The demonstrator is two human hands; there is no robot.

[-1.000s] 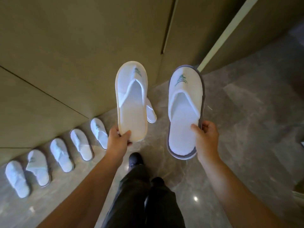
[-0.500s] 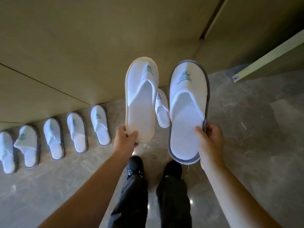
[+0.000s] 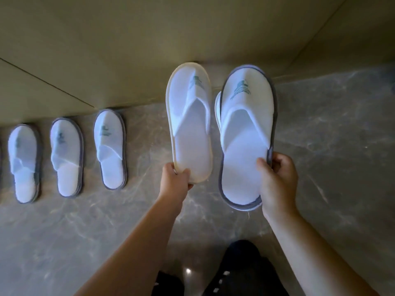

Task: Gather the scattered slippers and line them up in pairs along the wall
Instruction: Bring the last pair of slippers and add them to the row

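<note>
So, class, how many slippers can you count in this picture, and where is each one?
6, perhaps more. Three on the floor by the wall; one in the left hand; one in the right hand; one on the floor, mostly hidden between them. Others may lie beyond the left edge.

Dim, soft picture; floor glare; wide-angle bending at edges.

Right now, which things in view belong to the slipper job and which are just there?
Job:
cream-edged slipper, held by the left hand
grey-edged slipper, held by the right hand
slipper on the floor, partly hidden between them
three grey-edged slippers in the row
wall

Just there:
marble floor
person's dark trousers
</note>
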